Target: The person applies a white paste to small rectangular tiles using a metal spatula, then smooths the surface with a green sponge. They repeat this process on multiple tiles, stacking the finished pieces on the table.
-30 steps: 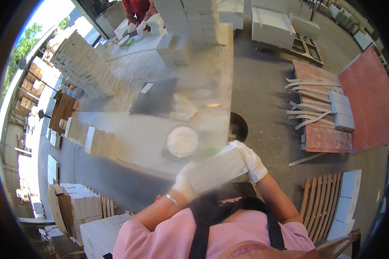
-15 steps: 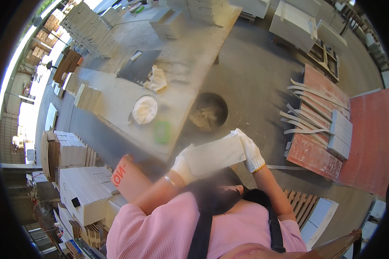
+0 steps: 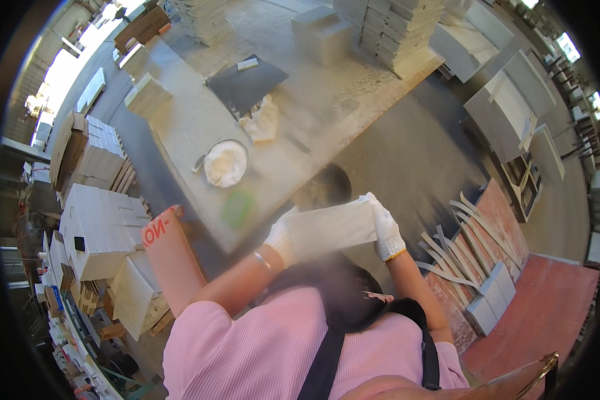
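A pale, flat rectangular tile [image 3: 333,227] is held in front of my chest, its long side running from hand to hand. My left hand [image 3: 284,239], in a white knit glove, grips the left end. The right end is gripped by my right hand [image 3: 385,230], gloved the same way with a yellow cuff edge; its thumb is at the upper corner. Beyond the tile, on the dusty table, a round bowl [image 3: 226,164] holds whitish material. A blurred green object [image 3: 238,208] lies closer to the table's near corner.
On the table [image 3: 353,127] are a dark sheet [image 3: 247,85], a crumpled cloth [image 3: 261,120] and stacked tiles [image 3: 393,33]. A dark round bucket [image 3: 327,187] stands beside its edge. Red boards [image 3: 547,300] with pale strips lie right. White boxes [image 3: 100,230] and an orange-pink panel [image 3: 173,260] are left.
My view has turned, so the table sits farther right and the red boards lower in the picture. Both hands still hold the tile in nearly the same position before me.
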### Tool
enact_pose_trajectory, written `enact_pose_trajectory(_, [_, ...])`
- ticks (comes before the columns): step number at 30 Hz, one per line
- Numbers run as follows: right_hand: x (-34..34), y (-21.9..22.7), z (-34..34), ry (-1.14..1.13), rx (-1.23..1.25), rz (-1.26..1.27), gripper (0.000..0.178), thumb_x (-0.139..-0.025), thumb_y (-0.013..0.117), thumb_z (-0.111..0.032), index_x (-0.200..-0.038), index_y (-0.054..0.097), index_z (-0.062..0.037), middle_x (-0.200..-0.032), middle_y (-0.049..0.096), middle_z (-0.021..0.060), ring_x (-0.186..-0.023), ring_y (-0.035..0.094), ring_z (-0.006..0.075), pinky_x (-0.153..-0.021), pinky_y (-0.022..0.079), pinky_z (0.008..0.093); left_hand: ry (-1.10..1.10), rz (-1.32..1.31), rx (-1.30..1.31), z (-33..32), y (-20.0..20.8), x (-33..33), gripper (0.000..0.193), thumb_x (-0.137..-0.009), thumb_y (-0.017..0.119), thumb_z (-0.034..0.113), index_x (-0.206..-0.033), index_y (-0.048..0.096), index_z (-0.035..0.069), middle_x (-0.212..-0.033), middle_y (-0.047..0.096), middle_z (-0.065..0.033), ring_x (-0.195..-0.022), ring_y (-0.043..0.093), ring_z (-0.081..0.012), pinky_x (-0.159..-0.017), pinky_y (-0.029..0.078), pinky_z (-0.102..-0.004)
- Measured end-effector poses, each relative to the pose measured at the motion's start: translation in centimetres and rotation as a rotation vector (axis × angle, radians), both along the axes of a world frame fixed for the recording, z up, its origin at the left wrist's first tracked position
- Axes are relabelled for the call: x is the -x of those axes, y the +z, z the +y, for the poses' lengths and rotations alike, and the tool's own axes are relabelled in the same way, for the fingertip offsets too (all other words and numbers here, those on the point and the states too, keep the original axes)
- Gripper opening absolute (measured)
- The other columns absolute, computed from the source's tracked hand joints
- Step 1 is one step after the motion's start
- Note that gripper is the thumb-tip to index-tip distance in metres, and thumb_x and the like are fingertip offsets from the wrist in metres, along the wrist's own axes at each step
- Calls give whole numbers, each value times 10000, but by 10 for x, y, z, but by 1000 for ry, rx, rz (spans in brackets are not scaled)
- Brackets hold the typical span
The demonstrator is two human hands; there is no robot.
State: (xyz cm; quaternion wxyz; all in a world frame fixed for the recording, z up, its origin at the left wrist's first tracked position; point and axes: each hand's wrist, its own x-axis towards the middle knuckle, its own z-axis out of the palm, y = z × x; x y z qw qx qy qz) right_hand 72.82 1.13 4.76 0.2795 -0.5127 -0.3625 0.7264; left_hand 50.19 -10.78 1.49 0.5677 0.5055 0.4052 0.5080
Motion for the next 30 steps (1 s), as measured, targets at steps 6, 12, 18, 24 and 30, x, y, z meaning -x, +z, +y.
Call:
enact_pose_trajectory(6, [16, 8, 80, 93, 13, 34, 464, -1087, 565, -421, -1318, 690, -39, -1205, 721, 34, -1096, 658, 136, -975, 508, 293, 242, -412, 547, 65, 4, 10, 438, -912, 590, 559, -1207, 692, 251, -1219, 716, -24, -1173, 645, -232, -953, 492, -426])
enact_pose_trajectory(12, [47, -2, 179, 251, 106, 101, 458, -1084, 583, -389, -1351, 667, -25, -1239, 698, 35, -1117, 637, 135, -984, 505, 300, 373, 104, 47, 125, -20, 1, 436, -885, 624, 530, -1188, 708, 228, -1167, 734, -39, -1096, 681, -257, -929, 512, -450])
enact_pose_trajectory(18, [78, -33, 279, 497, -137, 148, 454, -1103, 567, -314, -1399, 623, 25, -1332, 676, 81, -1223, 609, 173, -1064, 473, 310, 491, -56, 191, 190, -25, 4, 639, -880, 625, 636, -1391, 628, 250, -1378, 663, -66, -1270, 607, -289, -1045, 459, -528])
enact_pose_trajectory(24, [102, -34, 360, 796, -511, -55, 477, -1126, 490, -380, -1348, 662, 6, -1324, 695, 135, -1209, 627, 212, -1051, 478, 345, 528, -1224, 444, 243, -13, 7, 748, -987, 493, 666, -1527, 503, 149, -1551, 549, -109, -1426, 502, -290, -1203, 364, -493])
enact_pose_trajectory(30, [137, -30, 414, 1151, -626, -129, 533, -1127, 363, -341, -1517, 459, 8, -1401, 631, 237, -1289, 590, 387, -1073, 470, 405, 1105, -1097, 527, 291, -4, 10, 721, -1105, 298, 613, -1479, 534, 44, -1529, 571, -143, -1391, 534, -332, -1188, 398, -470])
